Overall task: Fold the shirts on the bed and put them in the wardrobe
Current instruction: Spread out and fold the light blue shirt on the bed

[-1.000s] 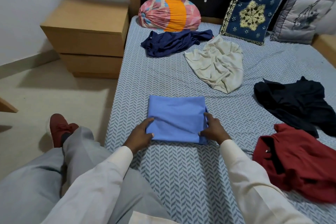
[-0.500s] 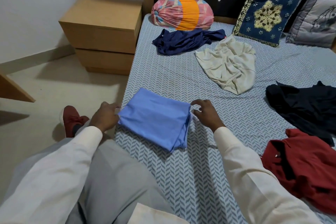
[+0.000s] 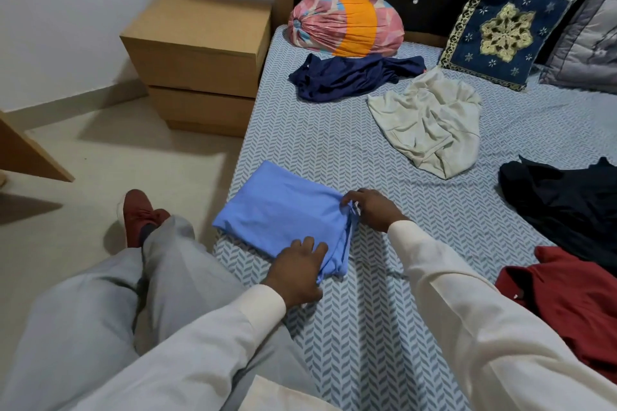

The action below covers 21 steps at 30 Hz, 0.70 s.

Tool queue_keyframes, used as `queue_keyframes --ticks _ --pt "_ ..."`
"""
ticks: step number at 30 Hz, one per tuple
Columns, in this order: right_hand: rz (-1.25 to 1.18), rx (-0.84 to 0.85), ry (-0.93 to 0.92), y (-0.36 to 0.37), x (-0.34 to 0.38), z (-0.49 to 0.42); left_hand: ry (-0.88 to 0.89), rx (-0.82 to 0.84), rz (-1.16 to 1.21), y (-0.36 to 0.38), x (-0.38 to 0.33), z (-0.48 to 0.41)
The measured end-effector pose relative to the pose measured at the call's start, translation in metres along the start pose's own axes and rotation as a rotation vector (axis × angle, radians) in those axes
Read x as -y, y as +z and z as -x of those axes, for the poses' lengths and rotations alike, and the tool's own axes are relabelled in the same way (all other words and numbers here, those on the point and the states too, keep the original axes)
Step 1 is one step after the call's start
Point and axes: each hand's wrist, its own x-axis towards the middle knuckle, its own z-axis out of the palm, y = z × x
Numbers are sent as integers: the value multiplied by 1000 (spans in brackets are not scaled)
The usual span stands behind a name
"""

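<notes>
A folded light blue shirt (image 3: 280, 213) lies at the near left edge of the bed (image 3: 334, 143), turned at an angle. My left hand (image 3: 297, 272) grips its near corner, fingers on top of the cloth. My right hand (image 3: 370, 212) pinches the shirt's right corner. Unfolded shirts lie further off: a navy one (image 3: 347, 77), a cream one (image 3: 430, 120), a black one (image 3: 564, 200) and a red one (image 3: 574, 304).
A wooden two-drawer nightstand (image 3: 203, 60) stands left of the bed. A pink-and-orange bolster (image 3: 347, 25), a blue embroidered cushion (image 3: 504, 30) and a grey cushion (image 3: 591, 43) lean at the headboard. My grey-trousered leg and red shoe (image 3: 140, 215) are over the floor.
The blue shirt was slid left and turned toward the bed's edge. My left hand moved from its left corner to its near corner; my right hand stays at the right corner.
</notes>
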Motion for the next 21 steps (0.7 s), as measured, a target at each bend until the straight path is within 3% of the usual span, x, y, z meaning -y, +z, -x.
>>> queue_keyframes --ticks 7,11,17,21 --pt "12 -16 -21 7 -2 -10 -107 -60 -100 0 -17 -5" --pt "-138 -58 -75 8 -7 -4 -63 -144 -37 -6 -9 1" --pt "-579 -331 -61 -26 25 43 40 -511 461 -60 31 42" --pt "-754 -370 -253 -63 54 98 37 -623 864 -111 60 85"
